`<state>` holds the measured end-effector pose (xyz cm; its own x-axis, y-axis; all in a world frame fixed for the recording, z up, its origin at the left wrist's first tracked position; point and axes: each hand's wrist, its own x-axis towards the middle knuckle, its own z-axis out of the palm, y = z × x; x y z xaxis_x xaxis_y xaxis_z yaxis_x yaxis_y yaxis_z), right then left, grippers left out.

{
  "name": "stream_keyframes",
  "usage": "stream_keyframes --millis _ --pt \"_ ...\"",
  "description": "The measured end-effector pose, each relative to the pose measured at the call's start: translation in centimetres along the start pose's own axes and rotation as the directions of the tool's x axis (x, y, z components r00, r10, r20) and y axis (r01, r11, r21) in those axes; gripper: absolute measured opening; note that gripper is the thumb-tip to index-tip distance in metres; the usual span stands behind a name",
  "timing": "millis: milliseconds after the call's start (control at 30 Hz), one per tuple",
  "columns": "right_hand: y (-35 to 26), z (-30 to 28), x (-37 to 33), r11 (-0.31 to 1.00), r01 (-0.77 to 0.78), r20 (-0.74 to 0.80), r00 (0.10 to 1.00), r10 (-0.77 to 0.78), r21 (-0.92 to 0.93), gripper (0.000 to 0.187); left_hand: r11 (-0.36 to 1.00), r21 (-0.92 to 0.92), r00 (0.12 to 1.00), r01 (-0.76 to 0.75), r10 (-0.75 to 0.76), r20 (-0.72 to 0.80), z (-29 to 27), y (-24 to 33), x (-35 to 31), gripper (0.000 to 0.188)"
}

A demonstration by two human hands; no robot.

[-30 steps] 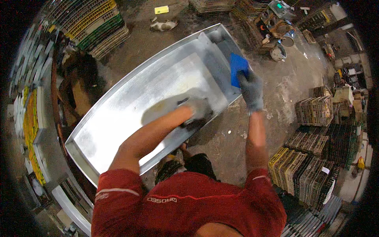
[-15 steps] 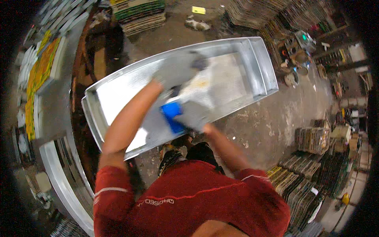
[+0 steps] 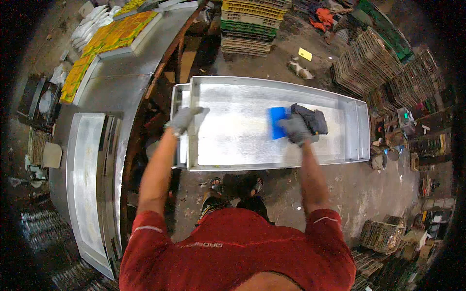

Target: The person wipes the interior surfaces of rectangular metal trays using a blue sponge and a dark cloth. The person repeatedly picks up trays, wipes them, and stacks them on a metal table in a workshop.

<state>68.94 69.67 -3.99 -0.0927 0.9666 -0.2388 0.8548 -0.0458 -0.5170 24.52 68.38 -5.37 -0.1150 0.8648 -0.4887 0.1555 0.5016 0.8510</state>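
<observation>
A long, shallow metal tray lies across in front of me, stacked on another tray whose end shows at the left. My left hand, in a grey glove, grips the tray's left end wall, fingers over the rim. Toward the tray's right part, my gloved right hand holds a flat blue scraper, blurred by motion, against or just above the tray floor. A bunched dark cloth is right beside that hand; whether the hand touches it I cannot tell.
At the left stands a metal table bearing yellow-orange packs and another long tray. Stacked crates rise behind the tray and at the far right. A cat lies on the floor beside a yellow card.
My left hand has gone from over the tray's middle to its left end. My right hand has carried the blue scraper rightward. The view has turned, and the tray now appears straighter.
</observation>
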Motion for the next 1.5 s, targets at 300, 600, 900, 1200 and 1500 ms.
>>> stream_keyframes --millis 300,600,900,1200,1500 --pt "-3.5 1.6 -5.2 0.923 0.07 -0.107 0.994 -0.032 0.377 0.036 0.912 -0.27 0.95 -0.31 0.31 -0.043 -5.4 0.9 -3.8 0.042" --pt "-0.9 -8.3 4.4 0.361 0.481 -0.551 0.825 0.121 0.799 0.044 0.681 -0.017 0.676 -0.732 0.723 -0.139 -9.7 9.7 -10.5 0.058" --pt "-29.2 -1.1 -2.0 0.789 0.576 -0.441 0.665 -0.604 -0.212 0.026 0.586 -0.18 0.61 -0.79 0.782 -0.129 0.0 15.4 -9.9 0.056" --pt "-24.5 3.0 -1.9 0.734 0.486 -0.53 0.507 -0.679 -0.476 0.028 0.398 0.095 0.382 -0.912 0.911 -0.157 1.4 21.7 -14.0 0.047" --pt "-10.9 -4.6 -8.8 0.781 0.132 -0.305 0.949 0.079 0.61 0.032 0.168 0.301 0.133 -0.939 0.982 -0.131 -1.9 18.6 -12.5 0.051"
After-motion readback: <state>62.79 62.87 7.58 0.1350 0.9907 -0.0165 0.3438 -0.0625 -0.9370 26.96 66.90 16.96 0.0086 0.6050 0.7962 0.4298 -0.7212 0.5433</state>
